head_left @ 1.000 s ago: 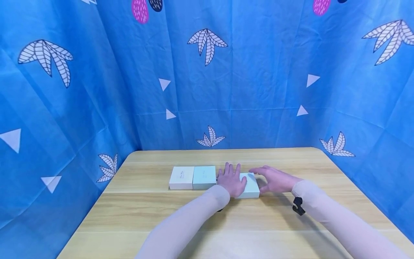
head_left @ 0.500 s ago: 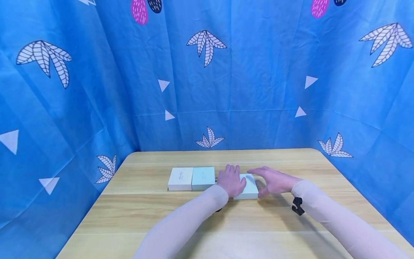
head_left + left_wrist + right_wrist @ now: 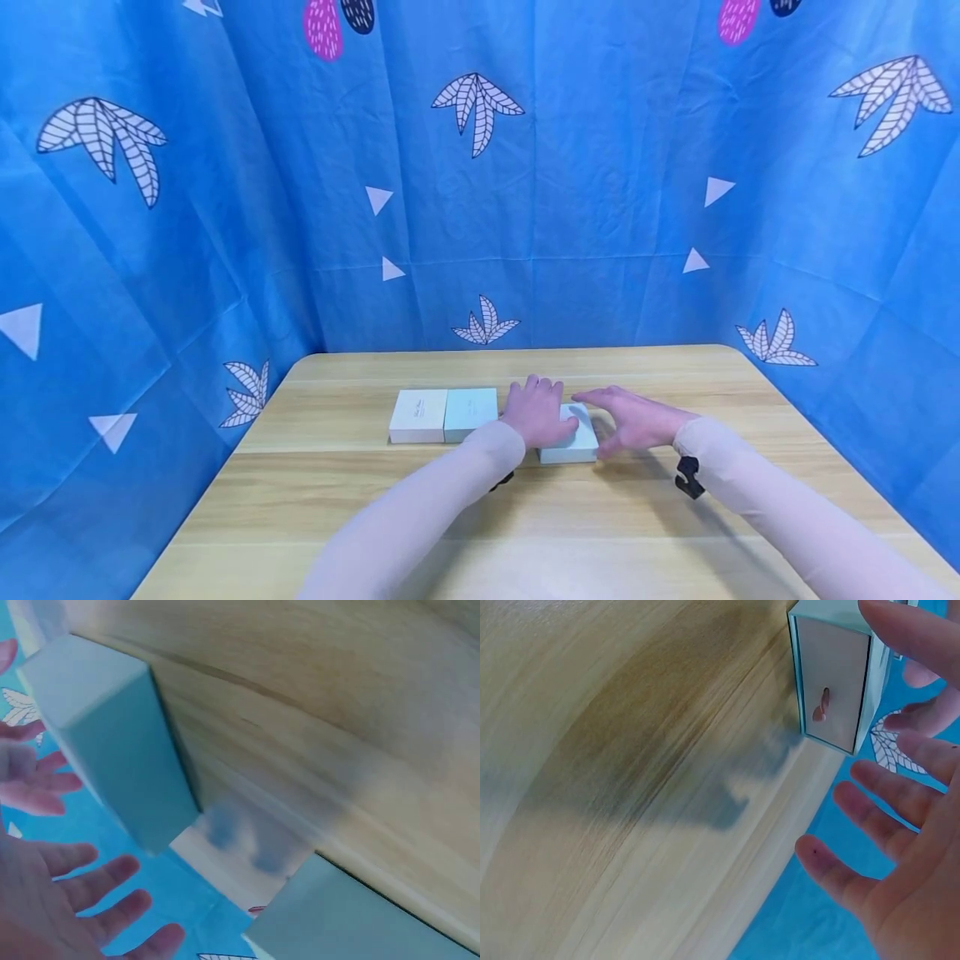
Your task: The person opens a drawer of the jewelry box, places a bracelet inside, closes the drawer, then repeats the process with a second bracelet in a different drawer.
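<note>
A pale mint box (image 3: pixel 579 447) lies flat on the wooden table (image 3: pixel 570 533). My left hand (image 3: pixel 536 413) rests over its left part with the fingers straight. In the left wrist view the same box (image 3: pixel 112 735) stands beside my spread left fingers (image 3: pixel 90 900), which do not grip it. My right hand (image 3: pixel 636 419) sits at the box's right side, fingers stretched toward its top. In the right wrist view the box's end (image 3: pixel 832 682) shows beyond my spread right fingers (image 3: pixel 885 817), apart from them.
A white box (image 3: pixel 418 415) and a light teal box (image 3: pixel 470 412) sit side by side just left of my left hand. Blue patterned cloth (image 3: pixel 480 208) walls the table on three sides. Bare wood lies in front of the boxes.
My left hand has shifted slightly farther over the mint box. The right hand and the boxes have hardly moved.
</note>
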The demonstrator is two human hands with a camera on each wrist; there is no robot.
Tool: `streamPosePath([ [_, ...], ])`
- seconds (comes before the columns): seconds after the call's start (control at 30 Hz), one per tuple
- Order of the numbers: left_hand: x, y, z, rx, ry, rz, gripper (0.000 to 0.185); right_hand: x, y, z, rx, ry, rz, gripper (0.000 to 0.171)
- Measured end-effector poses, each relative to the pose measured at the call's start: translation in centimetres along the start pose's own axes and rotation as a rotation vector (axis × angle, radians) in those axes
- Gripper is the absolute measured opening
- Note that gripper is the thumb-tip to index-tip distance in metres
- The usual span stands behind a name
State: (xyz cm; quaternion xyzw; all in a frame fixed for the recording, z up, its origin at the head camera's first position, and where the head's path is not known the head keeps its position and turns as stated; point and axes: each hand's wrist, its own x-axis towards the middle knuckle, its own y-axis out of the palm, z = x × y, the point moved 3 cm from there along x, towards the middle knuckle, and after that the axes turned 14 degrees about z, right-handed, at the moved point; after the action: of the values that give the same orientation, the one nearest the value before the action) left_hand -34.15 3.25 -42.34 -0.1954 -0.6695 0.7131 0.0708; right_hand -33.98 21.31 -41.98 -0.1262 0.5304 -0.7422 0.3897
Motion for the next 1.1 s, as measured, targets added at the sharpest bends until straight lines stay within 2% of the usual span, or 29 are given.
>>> streamPosePath([
  [0.17, -0.8, -0.4, 0.1, -0.009, 0.044, 0.034, 0.088, 0.2, 0.0, 0.0, -0.023, 0.003, -0.003, 0.096],
  [0.4, -1.6, -0.3, 0.7, 0.013, 0.107, 0.058, 0.106, 0.1, 0.0, 0.1, 0.001, 0.016, 0.003, 0.097],
  [0.67, -1.6, 0.4, 1.6, 0.003, 0.113, 0.091, 0.111, 0.5, 0.4, -0.1, 0.031, 0.02, 0.013, 0.096],
  [1.1, -1.2, 0.9, 1.8, -0.023, 0.12, 0.07, 0.111, 0.7, 0.6, -0.3, 0.007, 0.027, -0.007, 0.093],
])
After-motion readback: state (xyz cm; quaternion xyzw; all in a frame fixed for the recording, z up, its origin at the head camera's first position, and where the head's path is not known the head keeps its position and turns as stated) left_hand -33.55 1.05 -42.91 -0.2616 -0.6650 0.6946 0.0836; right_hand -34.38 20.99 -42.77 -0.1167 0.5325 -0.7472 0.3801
